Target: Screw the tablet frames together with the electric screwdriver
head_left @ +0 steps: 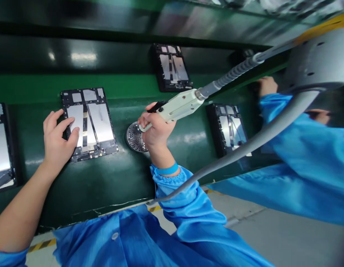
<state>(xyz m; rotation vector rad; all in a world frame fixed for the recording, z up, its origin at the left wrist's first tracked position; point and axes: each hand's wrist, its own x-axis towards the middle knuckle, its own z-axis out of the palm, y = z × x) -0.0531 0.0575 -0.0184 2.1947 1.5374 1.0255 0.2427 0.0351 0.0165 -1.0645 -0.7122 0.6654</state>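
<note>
Across the middle of the view: a dark green bench [127, 181] is spanning from side to side.
Clothing: the person's blue smock [91, 230] is filling the near edge, its right sleeve [194, 204] reaching forward.
Neighbour: a co-worker's blue sleeve [313, 155] is extending over the bench's right end, with a co-worker's hand [268, 86] showing just beyond it.
Thick line: a grey cable [244, 146] is curving from a grey housing [319, 63] down across the right sleeve.
Central device: an opened tablet-like device [103, 115], silver panels in a black frame, is lying on the bench under the left fingertips.
Other devices: a leftmost device [1, 144], a right device [224, 126] and a rear device [165, 65] are resting around it, well apart.
Tool: a pale hand tool [180, 107] is slanting down leftward from a ribbed hose [234, 76].
Left hand: the left hand [56, 139] is lying loosely spread over the central device's left edge, not closing around it.
Right hand: the right hand [158, 128] is wrapping the tool's lower end.
Disc: a round perforated metal disc [135, 138] is sitting beside the right hand, partly hidden; whether it is joining the tool, I cannot tell.
Band: a blue wristband [168, 170] is circling the right wrist.
</note>
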